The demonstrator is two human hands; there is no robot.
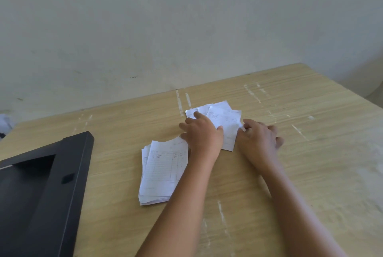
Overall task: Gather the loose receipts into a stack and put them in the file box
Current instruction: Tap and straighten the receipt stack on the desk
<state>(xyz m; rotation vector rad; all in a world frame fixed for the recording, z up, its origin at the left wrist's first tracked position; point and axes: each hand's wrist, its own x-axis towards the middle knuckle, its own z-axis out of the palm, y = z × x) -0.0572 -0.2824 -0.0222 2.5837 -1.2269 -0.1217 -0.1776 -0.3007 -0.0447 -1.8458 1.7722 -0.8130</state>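
Observation:
A stack of white receipts lies on the wooden table, left of my forearm. Farther back, several loose receipts lie fanned and overlapping. My left hand rests flat on their left side, fingers spread, thumb on a sheet. At their right edge, my right hand has its fingertips curled on the edge of a sheet. The black file box stands open at the left front of the table.
A pale wall runs along the table's back edge. White scuff marks streak the tabletop. Something white shows off the table at the far left.

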